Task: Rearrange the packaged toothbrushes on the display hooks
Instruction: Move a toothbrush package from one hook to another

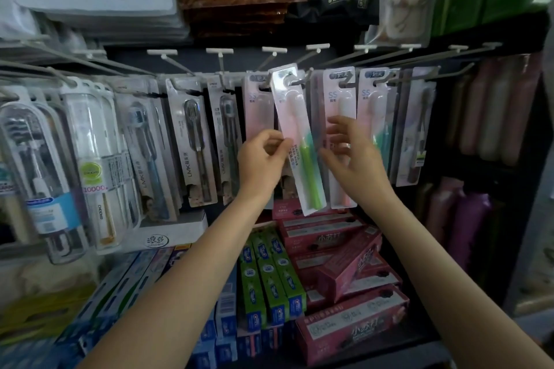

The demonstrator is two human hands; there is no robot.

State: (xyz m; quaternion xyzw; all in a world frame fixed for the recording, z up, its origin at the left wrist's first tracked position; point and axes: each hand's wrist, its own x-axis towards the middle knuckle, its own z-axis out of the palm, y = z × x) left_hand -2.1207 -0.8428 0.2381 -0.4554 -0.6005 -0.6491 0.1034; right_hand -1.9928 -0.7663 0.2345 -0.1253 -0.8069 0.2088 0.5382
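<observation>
Head view: left hand (263,156) pinches the left edge of a green-handled toothbrush pack (296,141), thumb and fingers curled onto the card about halfway down. Pack hangs tilted, top leaning left, bottom swung right; its hang hole sits at the tip of a display hook (295,81), looks only just on, can't tell if it's fully seated. Right hand (350,150) is just right of that pack, fingers loosely spread, holding nothing that I can see; fingertips are in front of the neighbouring pink-handled pack (340,141), contact unclear. Further right a second teal-handled pack (376,129) hangs straight on its own hook, then a darker pack (415,129). Left of the work area, pink-card packs (259,105) and the LMK-branded packs (192,141) hang in rows, undisturbed-looking. Below: green toothpaste boxes (269,275) and pink toothpaste boxes (344,263) on the shelf, not part of this. Progress, my read: mid-task, one pack in hand at the hook mouth, either going on or coming off, one frame can't settle which. Rows on both sides look sorted by type already, so what's left is probably this pack plus squaring it up against its neighbours. Risk: card slips off the hook tip while tilted.
</observation>
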